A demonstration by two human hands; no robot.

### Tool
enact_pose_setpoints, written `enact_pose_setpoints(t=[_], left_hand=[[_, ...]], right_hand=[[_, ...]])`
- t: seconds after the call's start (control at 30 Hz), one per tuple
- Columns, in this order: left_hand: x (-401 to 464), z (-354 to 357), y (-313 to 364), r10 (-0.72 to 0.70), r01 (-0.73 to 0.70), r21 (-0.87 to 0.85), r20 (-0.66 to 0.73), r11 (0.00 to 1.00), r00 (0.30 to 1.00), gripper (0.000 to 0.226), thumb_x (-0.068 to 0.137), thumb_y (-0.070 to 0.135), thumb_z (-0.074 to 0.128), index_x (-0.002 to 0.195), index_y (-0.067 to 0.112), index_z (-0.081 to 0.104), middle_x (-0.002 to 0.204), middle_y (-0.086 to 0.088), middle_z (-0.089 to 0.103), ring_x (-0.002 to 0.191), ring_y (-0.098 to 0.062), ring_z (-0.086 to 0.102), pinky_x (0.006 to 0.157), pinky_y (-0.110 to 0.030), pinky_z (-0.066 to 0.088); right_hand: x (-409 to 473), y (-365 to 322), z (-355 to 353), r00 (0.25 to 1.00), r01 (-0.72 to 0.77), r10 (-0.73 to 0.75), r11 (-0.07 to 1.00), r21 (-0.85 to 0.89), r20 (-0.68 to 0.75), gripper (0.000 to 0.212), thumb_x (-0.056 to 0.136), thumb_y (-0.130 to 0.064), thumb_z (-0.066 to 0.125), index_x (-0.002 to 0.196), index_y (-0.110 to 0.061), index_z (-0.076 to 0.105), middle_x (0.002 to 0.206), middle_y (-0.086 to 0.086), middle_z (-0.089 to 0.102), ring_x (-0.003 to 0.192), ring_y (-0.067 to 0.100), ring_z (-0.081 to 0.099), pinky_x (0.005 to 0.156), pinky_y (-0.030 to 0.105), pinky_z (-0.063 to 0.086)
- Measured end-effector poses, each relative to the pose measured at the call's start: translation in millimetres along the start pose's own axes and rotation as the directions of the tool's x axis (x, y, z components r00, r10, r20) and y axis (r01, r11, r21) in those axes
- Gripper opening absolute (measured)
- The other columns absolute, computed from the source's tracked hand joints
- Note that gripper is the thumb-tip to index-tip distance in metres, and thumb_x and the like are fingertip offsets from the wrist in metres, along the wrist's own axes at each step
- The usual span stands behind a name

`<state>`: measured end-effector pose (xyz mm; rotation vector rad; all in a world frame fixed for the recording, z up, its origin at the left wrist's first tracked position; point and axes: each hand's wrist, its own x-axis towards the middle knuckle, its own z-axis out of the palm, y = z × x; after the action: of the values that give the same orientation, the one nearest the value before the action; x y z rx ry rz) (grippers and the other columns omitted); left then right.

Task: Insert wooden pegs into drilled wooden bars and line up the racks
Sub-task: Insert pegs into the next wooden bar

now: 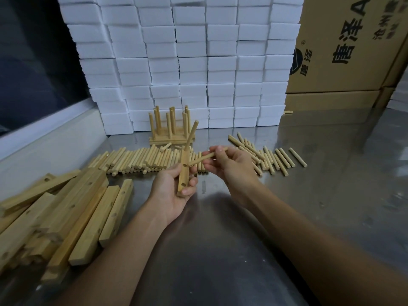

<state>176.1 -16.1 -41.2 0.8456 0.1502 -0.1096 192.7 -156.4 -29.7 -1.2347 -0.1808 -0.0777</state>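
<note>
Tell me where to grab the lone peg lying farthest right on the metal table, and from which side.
Grip the farthest-right peg at its middle, coming straight down from above. It lies flat on the table, apart from the neighbouring pegs, so fingers likely fit on both long sides. It is round and may roll, so pinch across its width, not its ends.

White foam blocks (198, 62) stack behind the steel table (331, 184), beside printed cardboard boxes (344, 51).
</note>
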Motion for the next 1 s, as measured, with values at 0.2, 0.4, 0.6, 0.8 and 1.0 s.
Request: enact_pose_setpoints(t=[0.2,0.4,0.6,0.8,1.0], left_hand=[[-0.6,0.5,-0.4,0.011,-0.011,0.02,0.02,1.0,1.0,0.029,0.106,0.015,0.029,0.115,0.0,0.052,0.074,-0.011,0.053,0.044,-0.013,0.044,0.03,-0.016,0.027],[-0.9,0.2,-1.5,0.019,-0.02,0.057,0.024,0.998,1.0,0.028,0.105,0.014,0.031,0.111,0.001,0.055,0.073,-0.009,0.053,0.046,-0.013,0.044,0.03,-0.017,0.028],[-0.6,-0.6,-2.0,0.028,-0.03,0.074,0.032,0.997,0.999,0.028,0.105,0.013,0.033,0.105,0.003,0.059,0.071,-0.009,0.054,0.045,-0.013,0.044,0.03,-0.017,0.027],[0.2,-0.7,-3.1,0.03,-0.035,0.097,0.044,0.995,0.999,0.027,0.104,0.012,0.033,0.104,0.001,0.057,0.069,-0.009,0.052,0.044,-0.012,0.043,0.029,-0.017,0.027],[1.0,-2.0,-3.9,0.036,-0.039,0.098,0.035,0.994,0.999,0.027,0.105,0.013,0.034,0.101,0.002,0.058,0.066,-0.008,0.054,0.044,-0.012,0.044,0.029,-0.017,0.028]], right_hand=[[-1.1,0.9,4.3,0.999,0.009,-0.008,0.999,-0.034,0.032,0.021,0.104,-0.01,0.047,0.097,0.002,0.063,0.093,0.018,0.069,0.071,0.018,0.066,0.076,0.026,0.06],[0.6,-4.4,5.6,0.974,0.224,-0.207,0.909,-0.351,0.087,0.017,0.102,-0.007,0.052,0.095,0.001,0.065,0.092,0.023,0.071,0.07,0.018,0.067,0.071,0.033,0.061],[2.6,-4.9,11.6,0.918,0.38,-0.367,0.717,-0.584,0.147,0.016,0.097,-0.017,0.063,0.086,-0.008,0.069,0.071,0.003,0.071,0.064,0.013,0.068,0.068,0.046,0.059],[4.3,-4.0,16.9,0.9,0.4,-0.424,0.712,-0.577,0.101,0.022,0.093,-0.022,0.07,0.079,-0.005,0.073,0.066,0.004,0.071,0.062,0.02,0.069,0.062,0.047,0.057],[5.8,2.2,17.8,0.906,0.348,-0.422,0.766,-0.541,-0.014,0.03,0.087,-0.027,0.077,0.068,-0.005,0.069,0.06,0.003,0.069,0.057,0.019,0.069,0.06,0.043,0.058]])
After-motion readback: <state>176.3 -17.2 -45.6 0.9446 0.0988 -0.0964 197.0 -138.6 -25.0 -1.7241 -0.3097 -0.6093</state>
